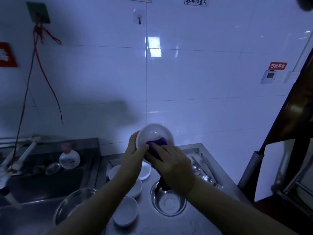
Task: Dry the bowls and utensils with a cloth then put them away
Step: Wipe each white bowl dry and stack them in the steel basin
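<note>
Your left hand (135,154) grips 1 white bowl (155,134); your right hand (171,164) presses the purple cloth (156,143) inside, 4 bowls (125,212) on the worktop (194,223).

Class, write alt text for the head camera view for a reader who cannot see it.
The left hand holds a white ceramic bowl tilted up while the right hand presses a purple cloth inside it, above a steel counter with more white bowls and metal spoons.
</note>
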Demonstrator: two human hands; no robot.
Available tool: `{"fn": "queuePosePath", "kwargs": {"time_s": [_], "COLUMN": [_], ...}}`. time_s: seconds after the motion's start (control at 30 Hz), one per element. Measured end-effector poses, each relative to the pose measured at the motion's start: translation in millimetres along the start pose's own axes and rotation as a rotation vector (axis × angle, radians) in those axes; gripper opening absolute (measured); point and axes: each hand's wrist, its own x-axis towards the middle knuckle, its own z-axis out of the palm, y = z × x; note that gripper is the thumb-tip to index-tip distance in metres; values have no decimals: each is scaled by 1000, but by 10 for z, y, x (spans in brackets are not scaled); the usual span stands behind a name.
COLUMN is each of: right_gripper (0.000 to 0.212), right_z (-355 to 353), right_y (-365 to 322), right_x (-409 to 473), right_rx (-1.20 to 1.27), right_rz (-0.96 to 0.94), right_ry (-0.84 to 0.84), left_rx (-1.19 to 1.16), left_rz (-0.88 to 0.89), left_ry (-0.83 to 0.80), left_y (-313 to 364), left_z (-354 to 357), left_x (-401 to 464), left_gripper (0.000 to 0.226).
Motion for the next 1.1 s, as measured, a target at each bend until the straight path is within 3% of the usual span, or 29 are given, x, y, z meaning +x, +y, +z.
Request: {"fn": "queuePosePath", "kwargs": {"time_s": [0.1,0.27,0.37,0.47,0.6,0.8,0.9,1.1], "right_gripper": [31,34,32,37,46,37,39,29], "right_z": [-10,-133,-189,-173,-106,-130,-168,-227], "right_y": [-182,72,235,251,70,-49,42,492], "right_x": [-21,-53,17,96,131,60,-25,81], "right_rx": [114,205,172,143,191,359,363,149], "right_rz": [67,-123,-171,-91,57,44,-43,-515], "right_ry": [-107,-338,-372,-394,-394,-435,-448,-466], "left_rx": [47,92,75,65,47,85,131,185], "left_rz": [33,58,62,23,5,-2,13,-71], "left_ry": [0,-133,-198,-250,-211,-189,-231,-429], "left_y": [26,55,39,8,-40,50,146,270], "left_z": [-56,-206,-224,-191,-166,-202,-246,-274], "left_x": [28,62,61,49,47,79,115,207], "left_gripper": [31,33,36,38,37,34,35,41]}}
